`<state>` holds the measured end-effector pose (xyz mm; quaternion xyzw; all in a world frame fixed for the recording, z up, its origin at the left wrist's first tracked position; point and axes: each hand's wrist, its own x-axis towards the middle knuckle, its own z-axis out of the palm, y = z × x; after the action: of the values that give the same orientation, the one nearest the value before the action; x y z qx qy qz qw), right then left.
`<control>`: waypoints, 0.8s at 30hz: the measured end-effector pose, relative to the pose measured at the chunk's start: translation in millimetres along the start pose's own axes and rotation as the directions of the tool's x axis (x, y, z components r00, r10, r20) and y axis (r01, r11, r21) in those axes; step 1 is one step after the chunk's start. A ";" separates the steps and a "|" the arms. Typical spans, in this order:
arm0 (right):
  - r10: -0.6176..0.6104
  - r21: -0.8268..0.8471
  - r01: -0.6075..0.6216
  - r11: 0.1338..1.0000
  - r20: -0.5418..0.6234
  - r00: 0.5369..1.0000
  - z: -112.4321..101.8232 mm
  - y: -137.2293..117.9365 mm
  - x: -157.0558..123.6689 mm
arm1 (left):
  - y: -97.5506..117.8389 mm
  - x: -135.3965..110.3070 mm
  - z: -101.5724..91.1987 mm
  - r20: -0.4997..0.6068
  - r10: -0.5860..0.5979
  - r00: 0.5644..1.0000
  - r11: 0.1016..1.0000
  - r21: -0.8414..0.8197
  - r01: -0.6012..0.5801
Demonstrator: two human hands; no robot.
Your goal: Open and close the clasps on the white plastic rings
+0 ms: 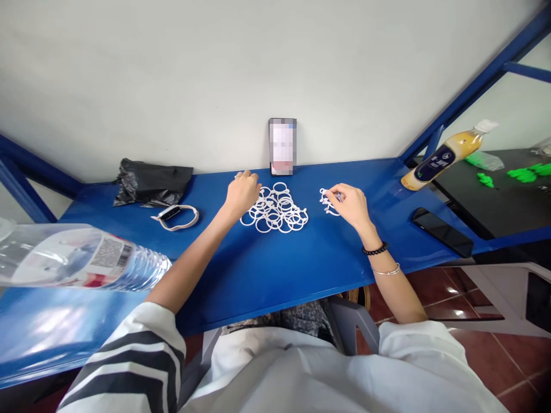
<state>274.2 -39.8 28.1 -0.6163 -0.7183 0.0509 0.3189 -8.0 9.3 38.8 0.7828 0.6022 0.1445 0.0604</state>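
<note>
A heap of thin white plastic rings [275, 215], some with small tabs, lies on the blue table [258, 258]. At the heap's upper left edge is my left hand [243, 192], its fingers curled down. The back of that hand hides what its fingertips hold, if anything. To the right, my right hand [352, 205] has thumb and forefinger pinched together on a white piece. It is over a smaller group of white ring pieces [332, 210], apart from the heap and partly covered by the fingers.
Behind the heap, a phone [283, 146] leans on the wall. At left are a black plastic bag [150, 183], a smartwatch [177, 218] and a large water bottle [86, 258]. At right are a drink bottle [443, 158], a dark phone [442, 231] and green pieces [529, 172].
</note>
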 end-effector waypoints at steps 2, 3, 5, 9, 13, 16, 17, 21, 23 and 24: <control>0.011 -0.163 -0.004 0.987 0.041 0.999 -0.6 0.5 -1.1 | -10.8 3.6 7.6 0.014 -0.037 0.999 0.999 0.009 0.037; 0.021 -0.214 -0.005 0.977 0.071 0.997 -0.5 0.6 -1.8 | -14.6 5.0 11.4 0.028 -0.046 0.999 0.999 -0.007 0.046; 0.029 -0.266 0.003 0.964 0.114 0.993 -0.3 1.3 -2.8 | -19.1 7.1 17.1 0.037 -0.039 0.999 0.999 -0.024 0.040; 0.027 -0.193 -0.013 0.981 0.066 0.997 -0.5 3.3 -2.2 | -15.8 8.5 13.7 0.014 -0.030 0.999 0.998 -0.050 0.031; 0.022 0.241 -0.042 0.970 0.085 0.996 2.3 -2.2 -2.6 | 5.6 2.2 -3.1 -0.001 0.053 0.999 0.957 -0.285 -0.051; -0.027 0.564 -0.137 0.815 0.273 0.962 6.5 -12.6 -6.4 | 28.9 -8.2 -9.2 0.054 0.142 0.988 0.762 -0.644 -0.075; -0.058 0.616 -0.160 0.772 0.318 0.946 7.7 -16.1 -7.8 | 36.0 -11.9 -8.8 0.124 0.191 0.974 0.675 -0.737 -0.038; -0.164 0.712 -0.235 0.662 0.443 0.882 9.9 -24.1 -11.4 | 53.8 -23.2 -1.1 0.226 0.304 0.925 0.459 -0.886 0.066; -0.211 0.750 -0.295 0.592 0.497 0.841 9.7 -25.2 -11.7 | 57.0 -26.3 2.5 0.276 0.353 0.894 0.410 -0.905 0.118; -0.236 0.769 -0.329 0.549 0.520 0.821 9.4 -25.5 -11.7 | 57.8 -27.3 3.8 0.303 0.374 0.877 0.389 -0.909 0.148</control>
<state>248.0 -53.5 28.0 -0.3639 -0.6485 0.5751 0.3410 40.2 -32.1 46.5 0.6692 0.3321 0.2634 0.6104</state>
